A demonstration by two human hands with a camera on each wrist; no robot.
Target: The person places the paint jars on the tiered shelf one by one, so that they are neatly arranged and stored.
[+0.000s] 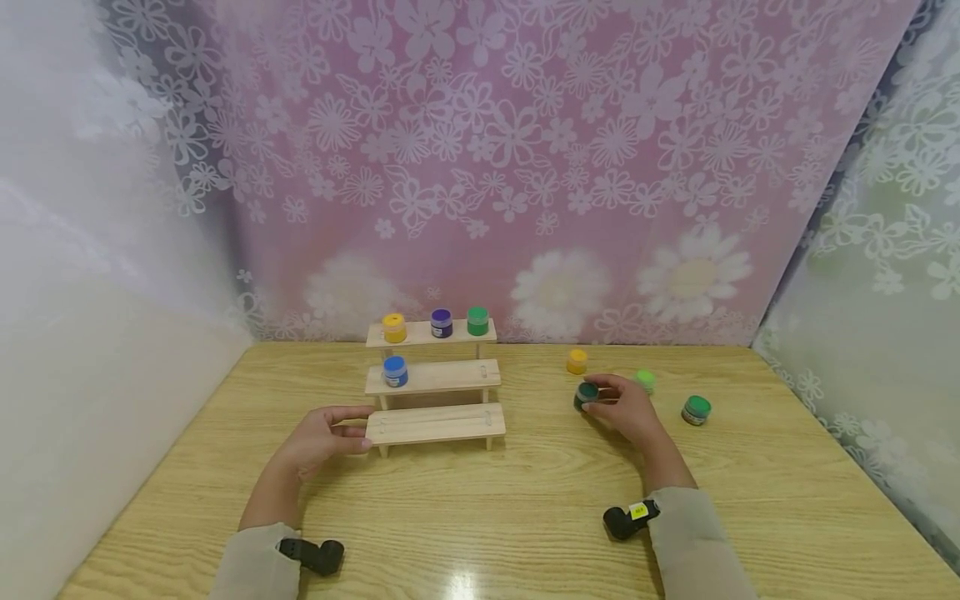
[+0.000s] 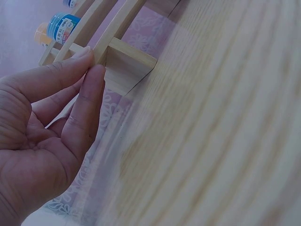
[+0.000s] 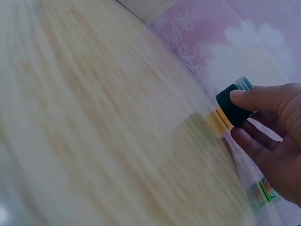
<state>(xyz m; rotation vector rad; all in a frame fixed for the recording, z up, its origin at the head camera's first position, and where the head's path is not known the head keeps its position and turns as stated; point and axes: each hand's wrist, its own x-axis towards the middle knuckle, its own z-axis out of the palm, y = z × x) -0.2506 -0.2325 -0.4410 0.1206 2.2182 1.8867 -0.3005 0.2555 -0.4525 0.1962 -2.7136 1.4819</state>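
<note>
A three-tier wooden stand [image 1: 435, 425] stands on the table, and my left hand [image 1: 324, 440] pinches the left end of its lowest tier. The left wrist view shows that thumb and fingertips at the corner of the board [image 2: 110, 40]. On the top tier sit a yellow paint jar [image 1: 394, 328], a purple one [image 1: 442, 323] and a green one [image 1: 477, 322]. A blue paint jar [image 1: 395, 372] is at the left of the middle tier. To the right of the stand, my right hand [image 1: 626, 410] grips a dark green paint jar [image 3: 231, 104] between thumb and fingers, tilted in the right wrist view.
Beyond my right hand stands an orange-yellow jar [image 1: 577, 362]. A light green jar [image 1: 645, 381] is partly behind the hand, and a green-lidded jar [image 1: 697, 410] is farther right. A pink flowered cloth [image 1: 465, 167] hangs along the back edge of the wood-grain table [image 1: 465, 517].
</note>
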